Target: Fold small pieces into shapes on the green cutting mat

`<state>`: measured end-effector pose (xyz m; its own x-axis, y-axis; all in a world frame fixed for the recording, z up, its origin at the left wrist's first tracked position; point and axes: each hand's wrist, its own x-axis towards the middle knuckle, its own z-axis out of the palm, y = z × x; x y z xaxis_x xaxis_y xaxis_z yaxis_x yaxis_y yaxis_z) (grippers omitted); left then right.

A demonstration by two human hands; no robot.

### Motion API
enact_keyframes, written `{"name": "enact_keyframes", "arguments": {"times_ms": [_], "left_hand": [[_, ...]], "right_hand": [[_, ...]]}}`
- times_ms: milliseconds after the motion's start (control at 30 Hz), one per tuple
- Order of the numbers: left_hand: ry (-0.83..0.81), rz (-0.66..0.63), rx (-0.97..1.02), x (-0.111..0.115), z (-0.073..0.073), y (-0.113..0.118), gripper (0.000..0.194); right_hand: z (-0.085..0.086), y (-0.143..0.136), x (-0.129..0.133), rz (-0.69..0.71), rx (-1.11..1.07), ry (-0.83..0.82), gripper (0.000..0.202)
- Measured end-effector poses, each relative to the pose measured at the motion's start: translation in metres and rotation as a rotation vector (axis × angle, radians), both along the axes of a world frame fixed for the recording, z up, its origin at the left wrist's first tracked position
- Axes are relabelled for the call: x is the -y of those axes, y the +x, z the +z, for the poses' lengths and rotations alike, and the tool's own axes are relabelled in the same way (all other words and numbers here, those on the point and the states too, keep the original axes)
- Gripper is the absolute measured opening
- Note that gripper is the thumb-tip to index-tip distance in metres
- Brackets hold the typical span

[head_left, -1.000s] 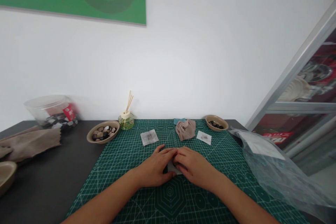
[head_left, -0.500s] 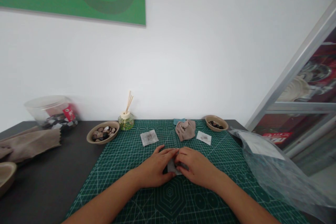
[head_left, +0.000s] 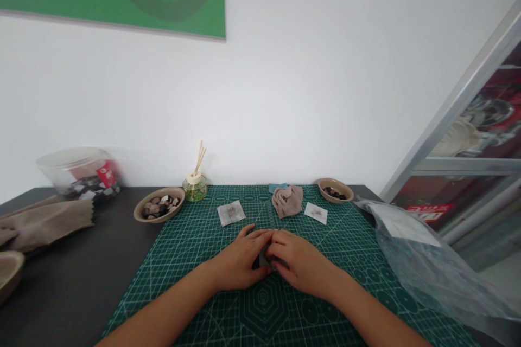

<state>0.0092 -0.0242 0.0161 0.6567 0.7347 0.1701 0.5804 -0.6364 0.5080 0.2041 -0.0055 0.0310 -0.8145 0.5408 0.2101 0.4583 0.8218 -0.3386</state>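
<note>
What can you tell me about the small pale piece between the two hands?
This pale grey, sheet-like piece looks like paper or thin cloth. It seems to lie on the green gridded mat. The left hand frames it; the right hand partly covers it, seemingly touching it. Its full outline is hidden.

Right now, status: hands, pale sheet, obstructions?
Left hand, right hand close together at pale sheet, partly hiding it. Grip unclear. Crumpled beige cloth beyond, touching neither.
</note>
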Motion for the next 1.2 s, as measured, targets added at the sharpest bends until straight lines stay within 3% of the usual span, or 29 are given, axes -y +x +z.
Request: {"name": "enact_keyframes", "arguments": {"times_ms": [167, 333, 533, 733, 900, 1067, 1200], "left_hand": [[-0.019, 0.015, -0.018, -0.0002, -0.0006, -0.0006, 0.065], [-0.015, 0.006, -0.014, 0.0002, 0.0014, -0.0002, 0.058], [0.001, 0.005, 0.007, -0.0005, -0.0021, -0.0012, 0.065], [-0.007, 0.004, 0.000, -0.0005, 0.0002, 0.0000, 0.057], [-0.003, 0.002, 0.016, 0.0000, -0.0005, -0.0004, 0.061], [-0.015, 0.002, 0.010, 0.0004, 0.0014, 0.0006, 0.057], [-0.012, 0.002, 0.017, 0.0000, 0.0011, 0.0003, 0.056]], "right_hand": [[0.0020, 0.0025, -0.0018, -0.105, 0.042, 0.009, 0.008], [0.0009, 0.0003, -0.0003, 0.002, 0.021, -0.005, 0.009], [0.0006, 0.0024, -0.0022, -0.076, 0.036, 0.017, 0.011], [-0.0001, 0.0004, -0.0006, 0.020, -0.009, -0.023, 0.012], [-0.0019, 0.0026, -0.0031, -0.044, -0.003, -0.005, 0.014], [-0.0037, -0.0001, -0.0012, 0.050, -0.071, -0.065, 0.015], [-0.0033, -0.0003, -0.0010, 0.003, -0.066, -0.064, 0.017]]}}
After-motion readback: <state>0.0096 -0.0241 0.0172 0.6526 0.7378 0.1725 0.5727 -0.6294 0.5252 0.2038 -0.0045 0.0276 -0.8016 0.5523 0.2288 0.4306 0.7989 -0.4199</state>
